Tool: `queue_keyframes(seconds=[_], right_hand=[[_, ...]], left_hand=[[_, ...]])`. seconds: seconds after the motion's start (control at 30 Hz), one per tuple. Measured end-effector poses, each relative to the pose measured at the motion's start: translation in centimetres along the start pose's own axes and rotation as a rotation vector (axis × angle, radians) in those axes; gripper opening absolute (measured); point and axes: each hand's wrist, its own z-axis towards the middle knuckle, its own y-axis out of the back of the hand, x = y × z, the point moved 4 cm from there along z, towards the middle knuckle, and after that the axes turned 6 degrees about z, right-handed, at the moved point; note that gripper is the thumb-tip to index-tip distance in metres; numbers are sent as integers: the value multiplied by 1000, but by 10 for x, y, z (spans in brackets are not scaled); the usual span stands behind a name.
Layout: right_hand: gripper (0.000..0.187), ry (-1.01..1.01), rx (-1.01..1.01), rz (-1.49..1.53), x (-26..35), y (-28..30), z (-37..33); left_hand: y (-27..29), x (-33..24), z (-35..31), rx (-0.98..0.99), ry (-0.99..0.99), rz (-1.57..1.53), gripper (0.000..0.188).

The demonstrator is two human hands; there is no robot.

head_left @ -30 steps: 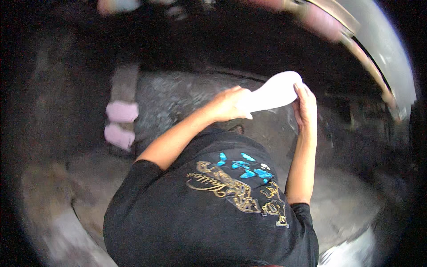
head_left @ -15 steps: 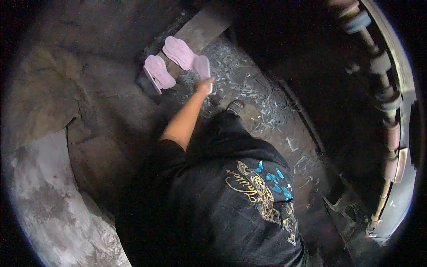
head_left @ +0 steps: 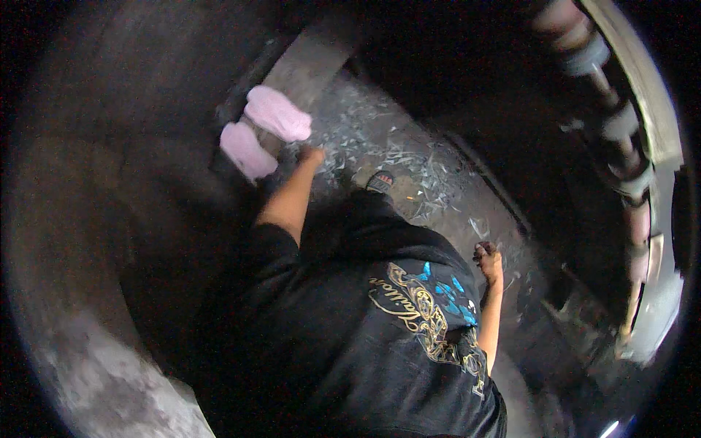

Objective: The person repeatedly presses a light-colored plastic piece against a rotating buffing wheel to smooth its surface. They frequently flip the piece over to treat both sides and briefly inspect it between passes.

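Two stacks of pink, sole-shaped pieces lie side by side at the upper left. The farther stack of pink soles (head_left: pixel 277 114) is on a dark board; the nearer pink stack (head_left: pixel 247 148) is beside it, a pale edge along its left side. Just below the farther stack is my left hand (head_left: pixel 312 155), arm stretched out. Motion smears its fingers, and no sole shows in it. My right hand (head_left: pixel 488 258) is low at my right side, well away from the soles. Its darkened fingers are curled in; what they may hold is hidden.
Pale scraps (head_left: pixel 409 164) litter the floor around my sandalled foot (head_left: pixel 380 182). A machine shaft with rollers (head_left: pixel 621 123) runs down the right side beside a pale metal frame (head_left: pixel 661 131). A grey-white surface (head_left: pixel 120 379) lies at the lower left.
My left hand held a pink sole up beside the farther stack; now no sole shows in it, and it has drawn left and slightly down. My right hand has come into view.
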Motion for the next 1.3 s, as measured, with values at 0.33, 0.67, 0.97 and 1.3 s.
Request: queue_keyframes(seconds=[0.33, 0.67, 0.97, 1.3], right_hand=[[43, 65, -1091, -346, -74, 267, -189], [43, -1264, -1777, -722, -158, 408, -553], [42, -1561, -1064, -23, -305, 383, -722], [61, -957, -1536, 184, -215, 411, -680]], left_hand=[[-82, -145, -146, 583, -908, 366, 54], [-66, -301, -168, 491, -816, 389, 35], [-152, -388, -329, 701, -1014, 437, 34], [-169, -448, -518, 844, -1400, 612, 54]])
